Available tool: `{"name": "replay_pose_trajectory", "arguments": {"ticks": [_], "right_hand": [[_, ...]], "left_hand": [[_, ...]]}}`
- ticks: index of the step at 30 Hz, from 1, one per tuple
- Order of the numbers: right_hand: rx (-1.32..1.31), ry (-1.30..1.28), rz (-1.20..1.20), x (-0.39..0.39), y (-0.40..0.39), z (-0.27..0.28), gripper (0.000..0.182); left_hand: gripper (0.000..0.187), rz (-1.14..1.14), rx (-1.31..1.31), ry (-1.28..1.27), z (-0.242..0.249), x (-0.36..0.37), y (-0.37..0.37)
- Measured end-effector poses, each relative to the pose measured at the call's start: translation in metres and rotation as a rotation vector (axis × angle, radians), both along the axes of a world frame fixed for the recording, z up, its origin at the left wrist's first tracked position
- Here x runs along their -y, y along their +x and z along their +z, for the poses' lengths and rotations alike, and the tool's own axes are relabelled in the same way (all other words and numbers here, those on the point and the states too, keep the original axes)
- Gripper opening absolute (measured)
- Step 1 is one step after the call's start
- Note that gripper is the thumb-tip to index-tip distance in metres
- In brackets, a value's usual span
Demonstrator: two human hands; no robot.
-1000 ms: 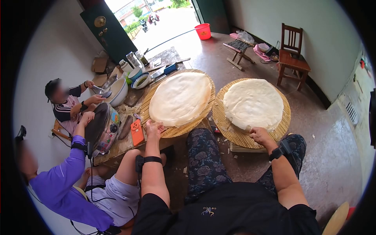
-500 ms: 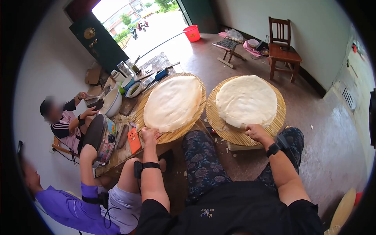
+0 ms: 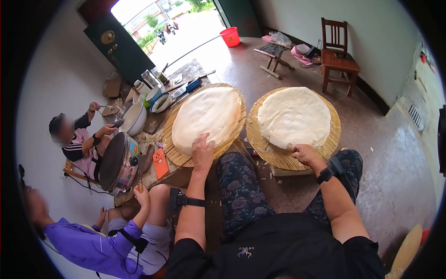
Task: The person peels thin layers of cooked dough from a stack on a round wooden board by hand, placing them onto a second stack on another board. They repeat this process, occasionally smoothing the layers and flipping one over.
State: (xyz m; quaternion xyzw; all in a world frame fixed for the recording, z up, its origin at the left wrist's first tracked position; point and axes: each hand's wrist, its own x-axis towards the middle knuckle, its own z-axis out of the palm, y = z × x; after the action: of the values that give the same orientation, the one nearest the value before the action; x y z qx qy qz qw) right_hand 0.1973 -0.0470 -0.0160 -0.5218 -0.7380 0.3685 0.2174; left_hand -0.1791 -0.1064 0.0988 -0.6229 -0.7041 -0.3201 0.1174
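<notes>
A stack of large, pale, thin round flatbreads [image 3: 206,114] lies on a round woven mat [image 3: 236,136] at my left. My left hand [image 3: 203,151] rests at the near edge of this stack, fingers stretched out. Another pale stack of round flatbreads [image 3: 295,116] sits on a second woven mat [image 3: 331,151] in front of my right leg. At its near edge my right hand [image 3: 304,155] is closed around a small tan piece, perhaps a tool [image 3: 290,147], whose kind I cannot make out.
On the left table stand a round electric griddle [image 3: 116,160], an orange phone [image 3: 160,163], a white basin [image 3: 135,118] and a bowl [image 3: 160,102]. Two people sit at the left, one in a purple top [image 3: 88,246]. A wooden chair [image 3: 340,63] and red bucket [image 3: 229,37] stand behind.
My left hand has moved right and onto the edge of the left stack. The person in purple has lowered a hand from the griddle. My right hand stays in place.
</notes>
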Motion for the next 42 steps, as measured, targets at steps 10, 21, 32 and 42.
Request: {"name": "replay_pose_trajectory", "arguments": {"ticks": [10,21,32,42], "right_hand": [[-0.002,0.050,-0.014,0.005,0.017,-0.003,0.021],[0.011,0.070,-0.153,0.013,0.045,0.009,0.022],[-0.059,0.066,-0.495,-0.024,0.094,0.057,0.023],[-0.060,-0.126,-0.719,-0.093,0.140,-0.005,0.025]], "left_hand": [[0.024,-0.138,-0.054,-0.191,0.005,0.011,0.039],[0.034,-0.372,0.506,-0.327,0.001,-0.034,0.119],[0.035,-0.132,1.702,-0.515,-0.093,-0.076,0.162],[0.038,-0.011,1.799,-0.655,-0.134,-0.087,0.183]]}}
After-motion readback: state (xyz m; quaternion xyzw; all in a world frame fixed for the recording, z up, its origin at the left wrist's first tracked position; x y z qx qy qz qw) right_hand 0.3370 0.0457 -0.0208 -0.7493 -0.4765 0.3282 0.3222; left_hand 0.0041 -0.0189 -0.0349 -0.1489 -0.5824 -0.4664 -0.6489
